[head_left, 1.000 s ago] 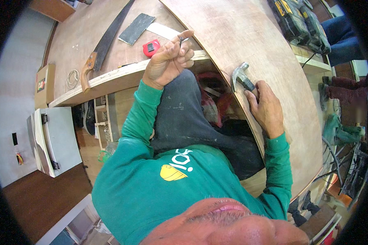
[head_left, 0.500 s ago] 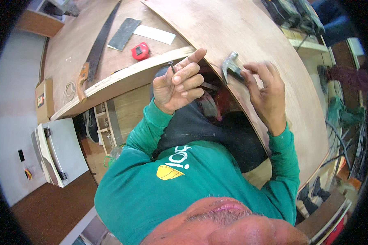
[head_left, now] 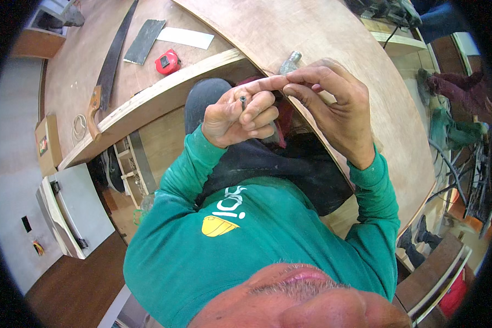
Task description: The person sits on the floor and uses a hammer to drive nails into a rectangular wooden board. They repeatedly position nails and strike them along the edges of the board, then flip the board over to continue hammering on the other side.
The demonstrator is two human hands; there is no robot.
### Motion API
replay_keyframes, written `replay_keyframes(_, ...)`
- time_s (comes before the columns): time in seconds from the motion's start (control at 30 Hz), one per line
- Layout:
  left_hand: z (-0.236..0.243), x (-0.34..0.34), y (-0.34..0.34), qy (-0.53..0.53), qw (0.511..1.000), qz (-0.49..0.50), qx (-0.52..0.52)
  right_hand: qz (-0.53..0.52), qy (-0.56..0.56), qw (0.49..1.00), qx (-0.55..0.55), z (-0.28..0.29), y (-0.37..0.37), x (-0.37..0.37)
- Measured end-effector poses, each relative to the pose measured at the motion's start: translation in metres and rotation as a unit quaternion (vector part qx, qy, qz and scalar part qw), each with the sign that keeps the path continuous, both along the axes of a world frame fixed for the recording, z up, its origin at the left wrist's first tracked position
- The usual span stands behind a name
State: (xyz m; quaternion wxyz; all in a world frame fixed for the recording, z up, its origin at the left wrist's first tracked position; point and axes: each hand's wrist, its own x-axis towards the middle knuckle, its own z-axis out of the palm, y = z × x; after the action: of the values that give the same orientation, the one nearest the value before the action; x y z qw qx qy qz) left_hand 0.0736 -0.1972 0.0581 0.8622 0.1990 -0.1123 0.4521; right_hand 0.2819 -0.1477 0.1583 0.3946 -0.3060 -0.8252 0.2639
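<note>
My left hand (head_left: 236, 113) is half curled, gripping a dark screw (head_left: 243, 102) between thumb and fingers with the screw's head up. Its index finger stretches out to the right. At that fingertip, the thumb and index finger of my right hand (head_left: 339, 101) are pinched together. Whether something tiny lies between them is too small to tell. Behind the right hand a hammer (head_left: 291, 63) rests on the plywood sheet (head_left: 333, 33); its metal head shows, while my fingers hide most of the handle.
A red tape measure (head_left: 168, 62), a handsaw (head_left: 106, 82), a dark strip (head_left: 144, 42) and a white strip (head_left: 186, 38) lie on the wooden panel to the left. A pale wooden edge (head_left: 164, 86) runs before them. Cables (head_left: 448, 169) tangle at the far right.
My right hand has left the hammer's handle and moved left to the tip of my left index finger. The screw stays in my left hand. The view has shifted slightly.
</note>
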Motion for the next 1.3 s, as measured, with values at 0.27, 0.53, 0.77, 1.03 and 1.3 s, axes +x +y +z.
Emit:
replay_keyframes(0.27,-0.006,-0.007,-0.004,0.099,0.994,0.024,0.04,0.013,-0.072,0.997,-0.007,-0.001,-0.002,0.005)
replay_keyframes(0.53,-0.009,-0.005,0.0,0.098,0.994,0.048,0.006,0.021,0.044,0.949,-0.311,-0.018,0.0,0.007)
replay_keyframes(0.77,-0.001,-0.048,-0.002,0.449,0.831,0.291,0.154,0.009,-0.105,0.951,-0.292,-0.016,-0.006,0.03)
replay_keyframes(1.03,0.006,-0.103,0.018,0.701,0.54,0.447,0.128,-0.045,-0.096,0.961,-0.255,-0.024,-0.011,0.046)
replay_keyframes(1.3,-0.022,-0.089,0.057,0.74,0.368,0.495,0.268,-0.072,-0.223,0.971,0.039,-0.054,0.015,0.049)
